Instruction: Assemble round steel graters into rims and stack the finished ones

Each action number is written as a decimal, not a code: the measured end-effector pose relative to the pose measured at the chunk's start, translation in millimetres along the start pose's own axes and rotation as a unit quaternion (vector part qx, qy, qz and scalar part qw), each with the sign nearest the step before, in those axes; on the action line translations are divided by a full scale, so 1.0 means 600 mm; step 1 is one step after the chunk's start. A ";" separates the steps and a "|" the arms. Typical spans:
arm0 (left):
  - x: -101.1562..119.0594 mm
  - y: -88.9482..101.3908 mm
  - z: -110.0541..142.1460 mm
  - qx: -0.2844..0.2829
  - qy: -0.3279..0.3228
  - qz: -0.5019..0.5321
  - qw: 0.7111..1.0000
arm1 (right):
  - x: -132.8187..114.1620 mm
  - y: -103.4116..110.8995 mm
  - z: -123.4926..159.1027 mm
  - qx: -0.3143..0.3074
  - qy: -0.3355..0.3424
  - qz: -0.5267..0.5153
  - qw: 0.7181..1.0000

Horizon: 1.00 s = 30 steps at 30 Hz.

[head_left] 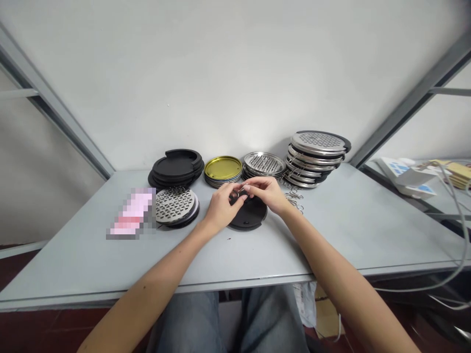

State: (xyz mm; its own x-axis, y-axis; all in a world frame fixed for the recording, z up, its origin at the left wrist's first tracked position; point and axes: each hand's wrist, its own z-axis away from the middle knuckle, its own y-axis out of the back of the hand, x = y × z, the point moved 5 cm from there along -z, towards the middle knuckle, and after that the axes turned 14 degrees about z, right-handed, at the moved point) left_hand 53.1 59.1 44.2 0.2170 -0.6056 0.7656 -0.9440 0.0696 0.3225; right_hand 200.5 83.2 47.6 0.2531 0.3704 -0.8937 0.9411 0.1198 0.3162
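My left hand [222,204] and my right hand [268,194] meet over a black round disc [247,218] on the table. Fingers of both are pinched around a small shiny metal piece [241,191], perhaps a clasp or ring; the fingers hide most of it. The disc lies flat beneath my hands, its far part covered by them. Just right of my right hand, several small metal hooks with rings [295,200] lie loose on the tabletop.
Along the wall stand stacks: black discs with notched rims [176,169], gold and silver lids [222,168], metal grater plates [264,163] and black-rimmed grater assemblies [318,143]. Perforated plates [174,206] lie left, beside a pixelated pink item [133,212]. A white cable [464,235] hangs at right.
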 end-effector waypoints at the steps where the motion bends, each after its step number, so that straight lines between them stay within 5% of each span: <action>1: 0.000 -0.001 0.000 -0.001 -0.001 -0.001 1.000 | 0.001 0.000 0.000 0.001 -0.002 -0.002 1.000; 8: 0.006 0.000 -0.002 -0.012 -0.024 -0.022 0.999 | 0.016 0.005 -0.004 0.036 -0.048 -0.086 0.994; 16: 0.012 0.000 0.004 -0.043 -0.027 -0.145 0.988 | 0.018 -0.010 -0.002 -0.013 -0.108 -0.173 0.979; 23: 0.017 0.001 0.006 -0.054 -0.020 -0.164 0.985 | 0.040 0.010 -0.007 0.035 -0.197 -0.298 0.933; 30: 0.012 0.004 0.005 -0.050 -0.014 -0.162 0.986 | 0.042 0.012 -0.009 0.027 -0.218 -0.383 0.897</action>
State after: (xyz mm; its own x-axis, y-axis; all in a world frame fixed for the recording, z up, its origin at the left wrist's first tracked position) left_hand 52.0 52.6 48.9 0.4941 -0.6301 0.5991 -0.7973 -0.0536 0.6012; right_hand 212.5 98.6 29.0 -0.4198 -0.1984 -0.8857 0.8832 0.1355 -0.4490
